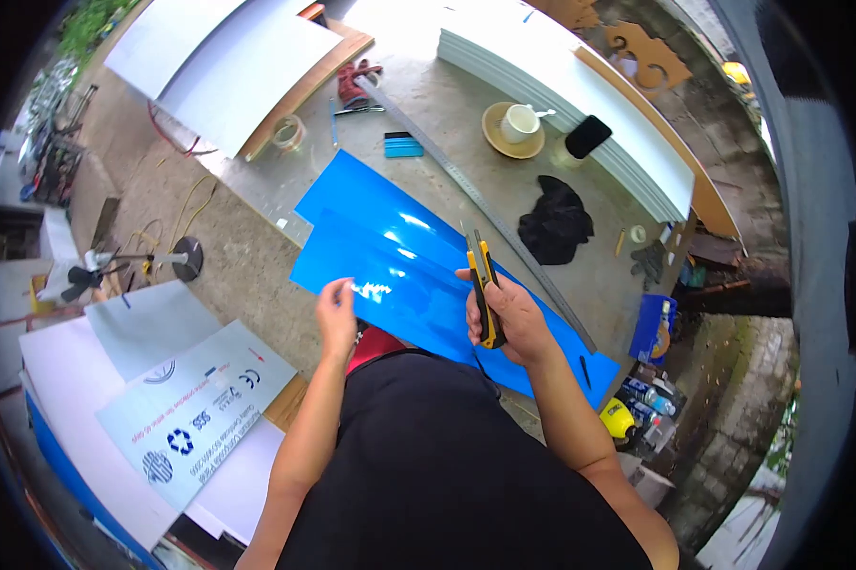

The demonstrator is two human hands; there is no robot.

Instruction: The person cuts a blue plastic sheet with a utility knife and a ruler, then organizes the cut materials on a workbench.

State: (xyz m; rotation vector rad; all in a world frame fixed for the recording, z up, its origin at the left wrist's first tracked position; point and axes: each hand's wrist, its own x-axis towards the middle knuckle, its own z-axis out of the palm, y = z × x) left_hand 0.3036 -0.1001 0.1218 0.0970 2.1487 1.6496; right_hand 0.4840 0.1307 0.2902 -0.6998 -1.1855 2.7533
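Glossy blue sheets (352,249) lie on the grey work table (447,123) in front of me. My right hand (506,318) holds a yellow and black utility knife (483,285) above the sheets, its blade end pointing away from me. My left hand (337,313) is at the left edge of the blue sheet, its fingers curled together; whether something thin is between them is too small to tell. A long metal ruler (475,195) lies diagonally just beyond the sheets. A black cloth (555,220) is to the right of the ruler.
A cup (520,123) on a saucer, a phone (587,137), a blue squeegee (403,144) and a tape roll (288,133) lie farther back. Stacked white panels (561,104) line the right. A printed panel (200,408) is at lower left, near a fan (84,282).
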